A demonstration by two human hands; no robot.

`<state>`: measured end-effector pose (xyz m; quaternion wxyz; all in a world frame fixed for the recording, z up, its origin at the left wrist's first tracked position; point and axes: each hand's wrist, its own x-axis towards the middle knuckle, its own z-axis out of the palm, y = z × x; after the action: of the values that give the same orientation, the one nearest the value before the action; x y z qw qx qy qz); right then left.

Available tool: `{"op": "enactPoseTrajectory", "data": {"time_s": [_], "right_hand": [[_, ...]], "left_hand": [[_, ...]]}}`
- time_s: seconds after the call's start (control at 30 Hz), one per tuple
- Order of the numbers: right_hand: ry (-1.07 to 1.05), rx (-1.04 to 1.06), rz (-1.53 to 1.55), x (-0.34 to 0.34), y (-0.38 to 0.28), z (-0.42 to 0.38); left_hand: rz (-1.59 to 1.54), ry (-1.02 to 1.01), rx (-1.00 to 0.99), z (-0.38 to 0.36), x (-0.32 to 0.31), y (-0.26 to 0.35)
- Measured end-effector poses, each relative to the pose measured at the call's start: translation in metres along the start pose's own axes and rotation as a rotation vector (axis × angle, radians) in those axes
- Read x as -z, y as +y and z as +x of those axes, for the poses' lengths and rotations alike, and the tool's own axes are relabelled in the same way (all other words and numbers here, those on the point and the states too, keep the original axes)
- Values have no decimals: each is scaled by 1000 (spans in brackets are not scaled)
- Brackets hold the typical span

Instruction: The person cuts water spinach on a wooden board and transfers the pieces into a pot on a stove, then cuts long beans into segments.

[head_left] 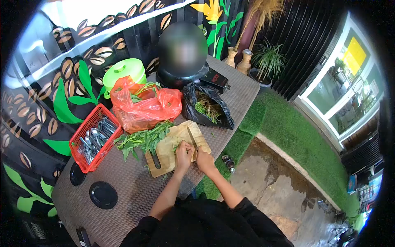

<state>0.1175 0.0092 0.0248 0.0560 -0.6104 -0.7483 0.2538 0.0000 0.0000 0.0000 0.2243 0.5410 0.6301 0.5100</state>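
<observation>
A wooden cutting board [164, 158] lies on the brown table. My left hand [183, 153] presses a small bunch of green stems onto the board. My right hand [203, 157] grips the handle of a knife [191, 137], whose blade points away from me across the board, right beside my left fingers. A pile of leafy greens [142, 140] lies at the board's far left edge, partly on the table.
A red basket of cutlery [94, 138] stands left of the greens. Behind are a red plastic bag [144, 108], a black bag of plant scraps [207, 108], a green lidded pot [123, 71] and a black pot. Two black lids [103, 194] lie near me. Artificial grass and wet paving lie to the right.
</observation>
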Motion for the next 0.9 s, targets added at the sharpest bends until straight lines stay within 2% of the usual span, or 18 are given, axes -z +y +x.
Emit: {"op": "enactPoseTrajectory", "data": {"time_s": [0.07, 0.2, 0.3, 0.37, 0.4, 0.5, 0.6, 0.67, 0.8, 0.9], "right_hand": [[-19, 75, 37, 5, 4, -1], [17, 78, -24, 0, 8, -11], [-8, 14, -43, -2, 5, -13], [29, 52, -21, -8, 9, -7], [28, 53, -21, -4, 7, -7], [-15, 80, -61, 4, 4, -7], [59, 132, -114, 0, 5, -15], [-9, 35, -159, -7, -2, -20], [7, 12, -137, -18, -8, -8], [102, 111, -60, -17, 3, 5]], "left_hand": [[-58, 15, 41, 3, 2, 3], [-102, -20, 39, 9, -2, -16], [-49, -114, -58, 5, 5, -6], [308, -91, -213, -2, 7, 4], [309, -91, -212, -4, 8, 6], [250, -118, -161, -6, 8, 3], [157, -65, -167, 0, 1, -6], [-2, -79, -46, 5, 1, -3], [25, -69, -47, 10, 3, -5], [-23, -69, -43, 10, 1, -12]]}}
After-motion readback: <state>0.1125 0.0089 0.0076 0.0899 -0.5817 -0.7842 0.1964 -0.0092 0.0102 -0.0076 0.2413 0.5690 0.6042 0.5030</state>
